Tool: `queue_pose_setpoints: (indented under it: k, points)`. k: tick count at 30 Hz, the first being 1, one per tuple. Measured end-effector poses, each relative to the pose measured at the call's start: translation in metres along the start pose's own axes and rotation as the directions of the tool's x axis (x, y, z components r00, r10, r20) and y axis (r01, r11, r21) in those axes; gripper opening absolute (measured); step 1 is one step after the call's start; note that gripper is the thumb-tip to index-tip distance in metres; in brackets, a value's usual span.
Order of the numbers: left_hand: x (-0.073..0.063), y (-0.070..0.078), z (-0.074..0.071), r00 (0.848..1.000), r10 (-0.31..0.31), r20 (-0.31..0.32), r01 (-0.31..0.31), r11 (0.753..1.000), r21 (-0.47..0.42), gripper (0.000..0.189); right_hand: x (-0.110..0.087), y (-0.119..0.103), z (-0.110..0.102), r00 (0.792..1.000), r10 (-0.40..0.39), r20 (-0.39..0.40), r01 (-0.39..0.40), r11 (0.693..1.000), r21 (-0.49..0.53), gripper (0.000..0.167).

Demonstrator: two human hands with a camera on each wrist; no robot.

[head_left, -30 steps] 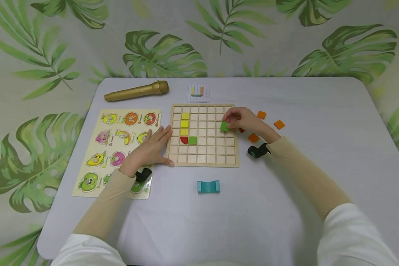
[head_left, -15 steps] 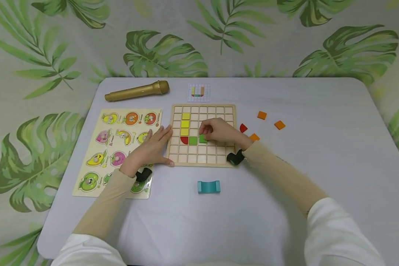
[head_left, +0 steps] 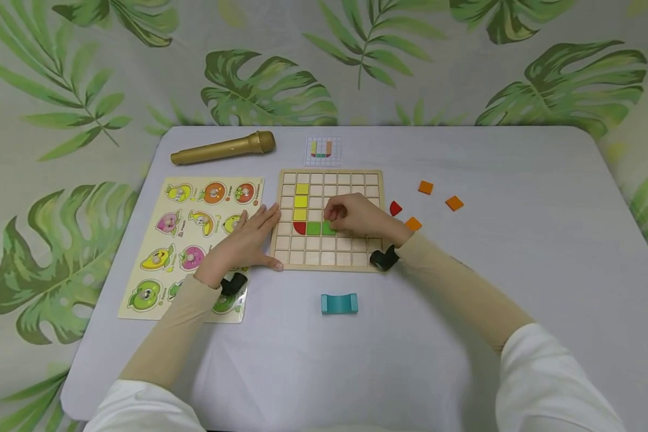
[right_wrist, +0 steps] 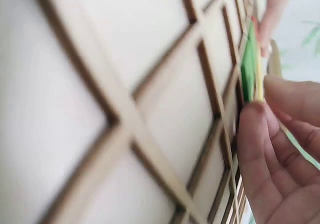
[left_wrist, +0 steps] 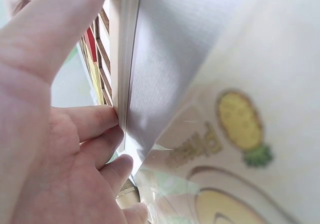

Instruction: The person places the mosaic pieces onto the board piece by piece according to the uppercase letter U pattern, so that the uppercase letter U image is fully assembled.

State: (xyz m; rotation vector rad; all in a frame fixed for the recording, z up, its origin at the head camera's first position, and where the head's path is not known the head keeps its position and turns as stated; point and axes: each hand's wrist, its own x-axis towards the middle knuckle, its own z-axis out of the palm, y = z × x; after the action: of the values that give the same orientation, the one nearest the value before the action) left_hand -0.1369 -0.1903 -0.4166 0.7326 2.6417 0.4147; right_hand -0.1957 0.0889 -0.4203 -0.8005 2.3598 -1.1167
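Perhaps the green tile (head_left: 327,228) my right hand (head_left: 358,215) pinches on the grid board (head_left: 351,258), beside another green one (head_left: 313,228), could settle tilted if my spread left hand (head_left: 248,245) lets the board slip.

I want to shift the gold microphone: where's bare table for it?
Bare table lies right of the orange tiles and on the near side of the teal block. It's crowded left of the grid board, with the fruit puzzle and left hand.
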Motion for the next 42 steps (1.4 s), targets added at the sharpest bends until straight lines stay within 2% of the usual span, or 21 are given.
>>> queue_pose_setpoints:
  k: [7,12,16,23,28,35,42]
  points:
    - [0.001,0.0,0.0,1.0,-0.001,0.0,0.001,1.0,0.001,0.117,-0.016,0.018,-0.032,0.999,0.042,-0.035,-0.036,0.988,0.15,0.015]
    - [0.0,0.001,-0.001,1.0,-0.008,0.005,0.008,1.0,-0.003,0.117,-0.037,0.037,-0.058,0.99,0.114,-0.081,-0.086,0.953,0.291,0.021]
    - [0.001,0.0,0.0,1.0,-0.014,0.014,0.014,1.0,-0.002,0.117,-0.056,0.057,-0.075,0.979,0.163,-0.124,-0.111,0.93,0.349,0.022]
    - [0.001,0.0,0.0,1.0,-0.012,0.017,0.012,1.0,-0.007,0.117,-0.085,0.079,-0.096,0.949,0.248,-0.193,-0.174,0.926,0.336,0.024]
    - [0.001,0.0,0.0,1.0,-0.012,0.011,0.012,1.0,-0.009,0.117,-0.096,0.085,-0.101,0.936,0.283,-0.21,-0.208,0.924,0.32,0.025]
    - [0.001,0.0,-0.001,1.0,-0.007,0.005,0.007,1.0,-0.012,0.117,-0.094,0.086,-0.096,0.953,0.226,-0.201,-0.16,0.941,0.297,0.023]
    - [0.001,0.001,-0.001,1.0,-0.013,0.009,0.013,1.0,-0.015,0.116,-0.081,0.079,-0.088,0.973,0.156,-0.168,-0.121,0.972,0.201,0.021]
